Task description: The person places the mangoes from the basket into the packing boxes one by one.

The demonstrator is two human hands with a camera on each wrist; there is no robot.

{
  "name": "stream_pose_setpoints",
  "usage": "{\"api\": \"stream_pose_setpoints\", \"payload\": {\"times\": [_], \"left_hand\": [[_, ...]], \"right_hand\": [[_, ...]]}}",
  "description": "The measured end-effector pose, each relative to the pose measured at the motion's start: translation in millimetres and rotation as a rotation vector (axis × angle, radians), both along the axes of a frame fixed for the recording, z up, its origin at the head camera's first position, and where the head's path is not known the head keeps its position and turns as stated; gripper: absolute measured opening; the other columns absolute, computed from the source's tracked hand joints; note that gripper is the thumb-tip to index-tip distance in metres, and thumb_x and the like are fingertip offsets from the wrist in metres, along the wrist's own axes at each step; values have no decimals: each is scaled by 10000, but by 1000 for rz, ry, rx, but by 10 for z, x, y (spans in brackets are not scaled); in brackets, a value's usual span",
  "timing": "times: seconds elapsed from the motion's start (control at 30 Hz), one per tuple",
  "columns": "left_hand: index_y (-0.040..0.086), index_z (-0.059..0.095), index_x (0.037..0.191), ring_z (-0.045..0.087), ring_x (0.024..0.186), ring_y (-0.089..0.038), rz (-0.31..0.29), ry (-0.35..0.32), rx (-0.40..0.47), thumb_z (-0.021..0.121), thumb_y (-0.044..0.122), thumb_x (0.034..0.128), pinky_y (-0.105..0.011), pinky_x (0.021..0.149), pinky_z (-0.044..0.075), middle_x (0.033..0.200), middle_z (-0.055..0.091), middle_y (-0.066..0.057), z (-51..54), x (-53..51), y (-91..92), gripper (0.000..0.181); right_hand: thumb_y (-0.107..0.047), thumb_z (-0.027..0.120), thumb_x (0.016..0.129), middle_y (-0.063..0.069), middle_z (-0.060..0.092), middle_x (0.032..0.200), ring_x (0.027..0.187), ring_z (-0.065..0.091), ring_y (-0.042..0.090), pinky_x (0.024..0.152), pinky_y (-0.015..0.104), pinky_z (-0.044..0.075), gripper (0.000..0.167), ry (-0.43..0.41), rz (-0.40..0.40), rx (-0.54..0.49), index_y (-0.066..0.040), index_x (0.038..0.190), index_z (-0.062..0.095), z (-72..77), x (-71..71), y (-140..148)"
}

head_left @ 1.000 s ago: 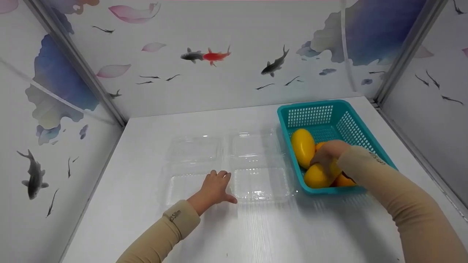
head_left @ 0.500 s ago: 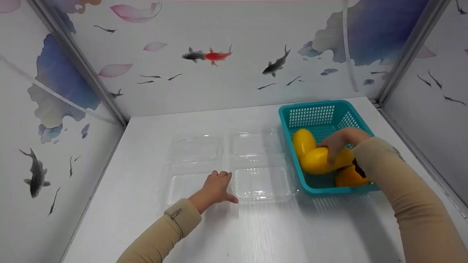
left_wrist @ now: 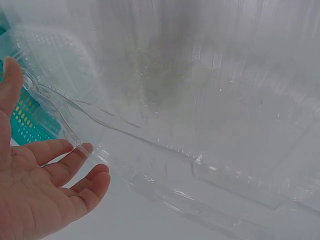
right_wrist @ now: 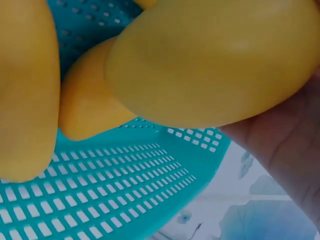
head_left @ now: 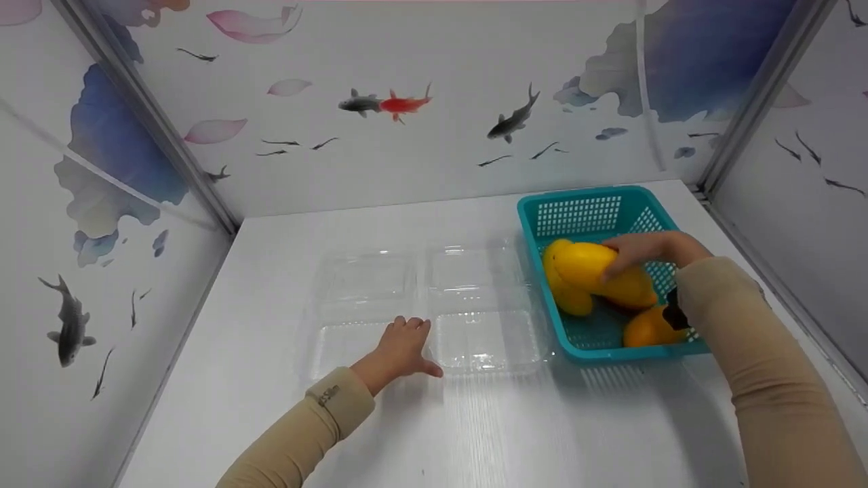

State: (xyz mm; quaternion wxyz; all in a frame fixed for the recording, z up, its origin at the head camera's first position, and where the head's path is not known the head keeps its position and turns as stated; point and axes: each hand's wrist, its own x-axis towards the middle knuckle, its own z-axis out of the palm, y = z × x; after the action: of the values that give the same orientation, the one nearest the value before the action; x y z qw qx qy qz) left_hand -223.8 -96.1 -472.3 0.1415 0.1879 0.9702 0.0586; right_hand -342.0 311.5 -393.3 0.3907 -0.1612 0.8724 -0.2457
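Observation:
My right hand [head_left: 641,249] grips a yellow mango [head_left: 584,266] inside the teal basket [head_left: 575,353], above the other fruit. In the right wrist view this mango [right_wrist: 215,60] lies against the palm, and most fingers are hidden behind it. Beneath and beside it are more yellow mangoes [head_left: 575,301]; a more orange one [head_left: 651,329] sits at the basket's near right. My left hand [head_left: 401,349] rests at clear plastic clamshell boxes [head_left: 485,342], its fingers loosely bent near a box edge. In the left wrist view the palm and fingers [left_wrist: 47,185] of this hand hold nothing.
The clear boxes lie open on the white table [head_left: 434,434], left of the basket and nearly touching its side. Printed panels [head_left: 447,156] with fish and petals enclose the back and both sides. The basket stands near the right panel.
My right hand has moved up and toward the back of the basket, lifting a mango over the others. The orange fruit at the near side is now uncovered. The left hand stays put.

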Motion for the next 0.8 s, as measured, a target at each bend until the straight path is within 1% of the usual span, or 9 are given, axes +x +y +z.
{"api": "stream_pose_setpoints", "payload": {"times": [0.1, 0.2, 0.3, 0.43, 0.53, 0.63, 0.7, 0.8], "left_hand": [[-4, 424, 1331, 421, 1125, -308, -7, 1, -8, 753, 487, 670, -430, 995, 335, 1315, 472, -153, 3, -7, 6, 887], [-9, 435, 1319, 429, 1109, -301, -10, 3, -19, 756, 493, 663, -425, 992, 341, 1298, 484, -156, 2, -16, 13, 886], [-7, 440, 1315, 431, 1107, -293, -4, -2, -23, 759, 489, 661, -416, 1000, 338, 1292, 489, -152, 1, -25, 21, 881], [-9, 441, 1311, 438, 1112, -299, -2, -3, -34, 760, 494, 657, -419, 993, 348, 1288, 491, -153, -5, -22, 23, 885], [-17, 447, 1300, 457, 1093, -307, -16, 11, -52, 756, 516, 647, -420, 965, 374, 1272, 504, -160, -17, -17, 26, 898], [-20, 457, 1287, 469, 1061, -299, -18, 15, -56, 764, 514, 639, -414, 948, 386, 1249, 521, -161, -23, -22, 35, 894], [-19, 463, 1280, 467, 1043, -289, -5, 13, -45, 774, 498, 635, -413, 956, 377, 1235, 529, -158, -19, -28, 41, 883], [-18, 467, 1275, 463, 1045, -287, 11, 7, -32, 783, 478, 634, -416, 974, 364, 1231, 530, -156, 3, -38, 52, 870]], "right_hand": [[-443, 595, 840, 111, 494, 1104, 1015, 455, 266, 928, 474, 360, 611, 28, -77, -76, -55, 1259, 379, 21, 7, -12], [-491, 544, 862, 128, 472, 1158, 1046, 445, 278, 960, 489, 344, 655, 51, -170, -162, -52, 1298, 329, 45, 23, -63], [-534, 495, 876, 125, 448, 1220, 1072, 444, 276, 984, 481, 338, 695, 40, -275, -263, -73, 1346, 274, 68, 32, -154], [-557, 488, 869, 94, 479, 1196, 1028, 491, 248, 933, 400, 401, 695, 5, -400, -396, -95, 1342, 276, 86, 39, -359], [-581, 486, 856, 76, 499, 1147, 986, 518, 226, 882, 343, 437, 710, -14, -465, -457, -78, 1318, 289, 78, 69, -556], [-601, 480, 846, 87, 494, 1143, 989, 520, 232, 882, 335, 445, 733, -43, -508, -499, -66, 1309, 293, 60, 114, -785], [-619, 486, 831, 93, 489, 1146, 996, 516, 239, 890, 341, 444, 750, -60, -536, -512, -67, 1302, 297, 51, 146, -953], [-610, 499, 829, 98, 491, 1132, 988, 514, 245, 883, 348, 450, 729, -82, -565, -566, -73, 1287, 317, 33, 204, -1211]]}}
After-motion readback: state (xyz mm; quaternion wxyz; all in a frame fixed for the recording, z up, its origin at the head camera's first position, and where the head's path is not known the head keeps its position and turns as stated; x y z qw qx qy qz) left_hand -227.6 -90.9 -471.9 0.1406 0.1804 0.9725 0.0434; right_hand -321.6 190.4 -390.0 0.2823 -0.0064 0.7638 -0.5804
